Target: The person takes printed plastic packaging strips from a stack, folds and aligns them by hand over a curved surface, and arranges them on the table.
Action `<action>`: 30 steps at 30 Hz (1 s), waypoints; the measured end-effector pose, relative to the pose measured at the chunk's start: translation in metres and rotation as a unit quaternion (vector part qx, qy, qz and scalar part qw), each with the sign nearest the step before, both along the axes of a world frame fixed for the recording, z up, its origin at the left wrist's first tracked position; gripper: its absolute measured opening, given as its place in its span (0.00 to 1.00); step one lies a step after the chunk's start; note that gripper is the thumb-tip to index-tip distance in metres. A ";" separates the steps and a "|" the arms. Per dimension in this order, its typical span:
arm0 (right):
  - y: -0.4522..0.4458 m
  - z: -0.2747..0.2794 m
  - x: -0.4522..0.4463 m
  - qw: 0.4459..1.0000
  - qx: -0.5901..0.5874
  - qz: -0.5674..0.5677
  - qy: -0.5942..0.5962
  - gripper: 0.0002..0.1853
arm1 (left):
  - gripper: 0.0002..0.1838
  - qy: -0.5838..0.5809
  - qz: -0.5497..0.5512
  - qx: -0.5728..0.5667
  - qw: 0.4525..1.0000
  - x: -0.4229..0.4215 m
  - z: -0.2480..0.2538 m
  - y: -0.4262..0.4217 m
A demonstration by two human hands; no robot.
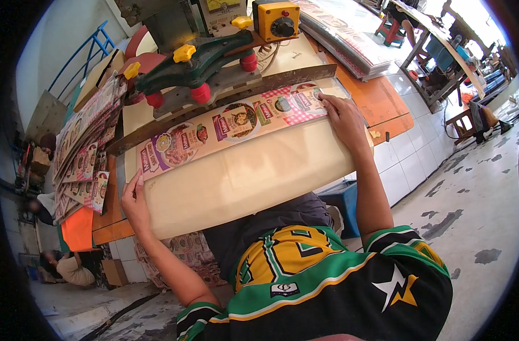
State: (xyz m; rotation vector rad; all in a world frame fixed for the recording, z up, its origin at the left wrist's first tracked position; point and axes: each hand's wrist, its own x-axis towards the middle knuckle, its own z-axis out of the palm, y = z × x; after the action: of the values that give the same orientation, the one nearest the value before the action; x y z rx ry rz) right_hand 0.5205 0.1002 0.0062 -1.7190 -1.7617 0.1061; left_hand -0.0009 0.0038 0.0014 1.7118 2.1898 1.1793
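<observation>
A long printed sheet (222, 126) with food pictures lies lengthwise along a metal bar (236, 99) of the machine. Nearer to me, a broad cream-coloured surface (248, 173) spreads from the sheet and curves down at its front edge. My left hand (135, 203) is at the left end of the sheet, thumb and fingers closed on its near corner. At the far right end my right hand (344, 120) has its thumb and fingertips pressed together on the sheet's edge. The undersides of both grips are hidden.
Above the sheet stands a press with a dark green frame (197, 67), red feet and yellow knobs. A yellow dial box (276, 21) sits beside it. Printed pieces are piled left (86, 145); flat stacked sheets (347, 37) lie at back right. Other people sit at far left.
</observation>
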 end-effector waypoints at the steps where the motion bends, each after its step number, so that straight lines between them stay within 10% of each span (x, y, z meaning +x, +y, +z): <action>1: 0.000 0.000 0.000 1.000 -0.002 -0.001 0.000 0.16 | 0.16 0.004 0.003 0.000 1.000 0.000 0.000 0.000; 30: 0.002 -0.004 0.000 0.999 0.047 0.003 -0.006 0.14 | 0.17 -0.009 -0.001 -0.004 1.000 0.005 0.005 -0.001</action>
State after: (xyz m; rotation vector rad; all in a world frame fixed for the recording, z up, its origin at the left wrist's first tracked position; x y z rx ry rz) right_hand 0.5200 0.1021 0.0023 -1.6510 -1.7513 0.0153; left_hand 0.0037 0.0026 0.0067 1.6935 2.1802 1.1785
